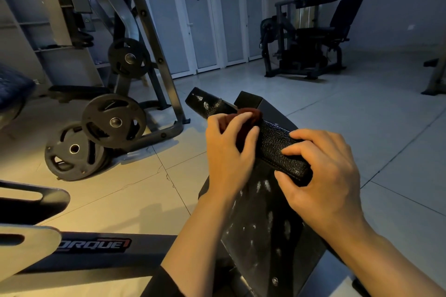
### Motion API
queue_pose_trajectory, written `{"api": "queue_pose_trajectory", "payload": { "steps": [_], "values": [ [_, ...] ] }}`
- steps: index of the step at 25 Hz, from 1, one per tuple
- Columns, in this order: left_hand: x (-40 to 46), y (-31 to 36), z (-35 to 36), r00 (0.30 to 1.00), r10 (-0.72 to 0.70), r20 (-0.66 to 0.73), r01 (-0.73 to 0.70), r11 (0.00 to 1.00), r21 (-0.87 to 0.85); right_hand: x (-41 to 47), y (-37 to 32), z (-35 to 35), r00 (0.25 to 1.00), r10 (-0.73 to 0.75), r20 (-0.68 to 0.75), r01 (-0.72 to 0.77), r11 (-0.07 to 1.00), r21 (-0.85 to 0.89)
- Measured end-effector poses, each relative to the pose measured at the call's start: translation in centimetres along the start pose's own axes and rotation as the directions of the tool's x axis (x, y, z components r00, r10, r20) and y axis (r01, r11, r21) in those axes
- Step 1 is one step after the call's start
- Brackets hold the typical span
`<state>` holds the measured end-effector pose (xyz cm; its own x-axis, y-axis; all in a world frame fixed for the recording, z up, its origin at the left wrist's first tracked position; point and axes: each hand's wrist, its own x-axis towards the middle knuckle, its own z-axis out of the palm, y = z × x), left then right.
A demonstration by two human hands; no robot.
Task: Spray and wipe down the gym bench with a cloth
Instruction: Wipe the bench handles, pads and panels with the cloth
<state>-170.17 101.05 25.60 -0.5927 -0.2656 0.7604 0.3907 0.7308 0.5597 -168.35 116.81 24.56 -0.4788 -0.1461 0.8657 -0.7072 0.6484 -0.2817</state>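
A black textured leather roller pad (275,144) of the gym bench runs diagonally across the middle of the view. My left hand (229,149) presses a dark red cloth (248,116) against the pad's upper side, fingers curled over the cloth. My right hand (321,173) grips the near end of the pad, thumb underneath. Below the pad a black metal bench plate (263,231) shows whitish spray streaks. The far end of the pad (205,102) is also speckled with wet spots. No spray bottle is in view.
Black weight plates (113,120) lean on a rack frame (154,55) at the left. A bar marked "TORQUE" (96,246) lies at the lower left. A seated weight machine (311,38) stands at the back right on the pale tiled floor (362,116).
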Motion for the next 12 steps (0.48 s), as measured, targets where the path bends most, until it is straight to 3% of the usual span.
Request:
{"api": "queue_pose_trajectory", "payload": {
  "steps": [2, 6, 8, 11, 12],
  "values": [
    [0.2, -0.6, -0.1, 0.999, 0.008, 0.036, -0.008, 1.000, 0.024, 0.0, -0.1, 0.1, 1.000, 0.005, -0.001, -0.005, 1.000, -0.002],
    [1.4, -2.7, -1.0, 0.937, -0.351, -0.004, 0.350, 0.934, 0.069, 0.0, 0.0, 0.0, 1.000, -0.007, 0.005, 0.007, 1.000, -0.009],
    [1.4, -1.7, -0.8, 0.960, -0.280, -0.019, 0.280, 0.959, 0.043, 0.0, 0.1, 0.0, 1.000, -0.011, 0.007, 0.011, 1.000, -0.009],
    [1.4, 0.6, -0.5, 1.000, -0.002, 0.026, 0.000, 0.998, 0.062, 0.0, 0.1, 0.1, 1.000, -0.006, -0.007, 0.006, 1.000, 0.003],
    [1.7, 0.5, -0.5, 0.999, -0.008, 0.035, 0.005, 0.997, 0.081, 0.0, 0.1, 0.1, 1.000, -0.002, -0.007, 0.002, 1.000, 0.005]
  ]
}}
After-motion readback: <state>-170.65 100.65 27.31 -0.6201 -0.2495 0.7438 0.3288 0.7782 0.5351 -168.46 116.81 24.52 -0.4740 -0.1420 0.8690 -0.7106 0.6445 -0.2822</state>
